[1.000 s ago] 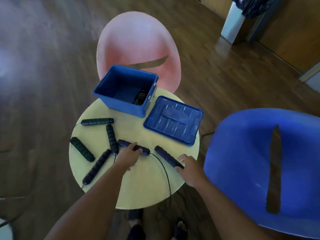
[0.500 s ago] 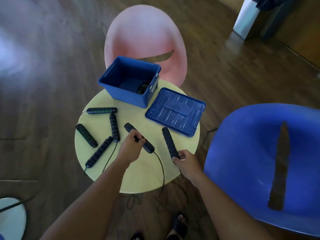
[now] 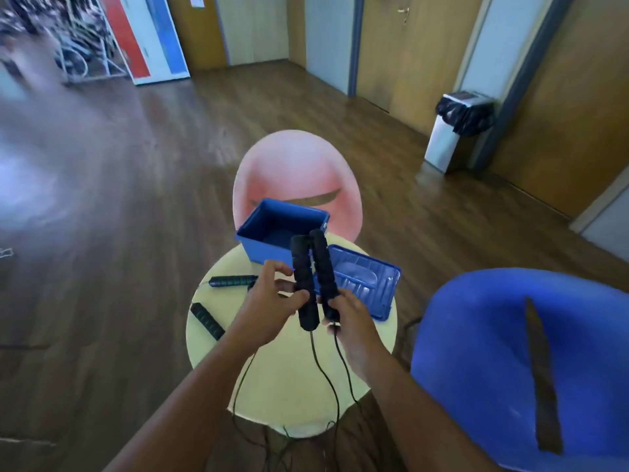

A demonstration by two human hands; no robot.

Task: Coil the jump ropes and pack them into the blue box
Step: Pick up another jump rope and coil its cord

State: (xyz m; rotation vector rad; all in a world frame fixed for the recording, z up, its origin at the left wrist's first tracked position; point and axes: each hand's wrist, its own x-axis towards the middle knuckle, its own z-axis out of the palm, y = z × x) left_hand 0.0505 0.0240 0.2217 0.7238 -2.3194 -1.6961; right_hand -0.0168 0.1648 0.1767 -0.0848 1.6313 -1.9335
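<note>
Holding one jump rope (image 3: 311,349) up by its ends over the yellow table (image 3: 299,396), you have your left hand (image 3: 269,303) curled round the lower part of the left handle (image 3: 301,267), thumb across its front and a couple of fingers standing loose. Your right hand (image 3: 354,321) closes round the bottom end of the right handle (image 3: 323,267), and the two handles stand nearly upright, close beside each other, just in front of the blue box (image 3: 262,250). Watch the rope's two strands: they drop from the handles, run off the near edge of the table and end in a loose tangle on the floor, where I cannot tell them apart from the other ropes' cords. If you wind fast, that tangle is likely to knot, or a loop may catch under the table rim and jerk a handle out of your grip. A pull on a crossed cord could also drag a loose handle off the table. Counting what shows: two handles in your hands, and two more lying on the table, a green-banded handle (image 3: 235,280) and a dark handle (image 3: 207,321), with any others hidden behind your hands. You also have one open box, whose contents I cannot make out, one blue lid (image 3: 367,284) beside it, one pink chair (image 3: 296,172), one blue chair (image 3: 510,335) and one bin (image 3: 452,137).
</note>
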